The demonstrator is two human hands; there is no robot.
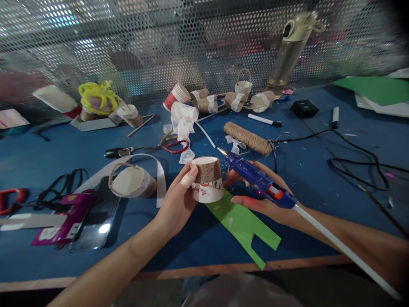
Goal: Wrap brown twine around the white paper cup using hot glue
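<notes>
My left hand [180, 198] grips a small paper cup [207, 192] over the table's near half, thumb on its side. Brown twine wraps the cup's upper part, while the lower part is white with a red print. In my right hand [265, 204] is a blue glue gun [255, 172], its metal tip pointing up and left, just above and right of the cup. A long white glue stick [345, 251] juts from the gun's back end. The right fingers are partly hidden behind the gun. Beneath the hands lies a green cut-out sheet [243, 226].
A twine roll [247, 137] and white lace [183, 130] lie beyond the hands, near red-handled scissors [175, 146]. Several twine-wrapped cups [234, 101] stand before the perforated screen [204, 38]. Left are a twine-handled cup [132, 181] and a phone [96, 217]; a black cord [358, 162] crosses the right.
</notes>
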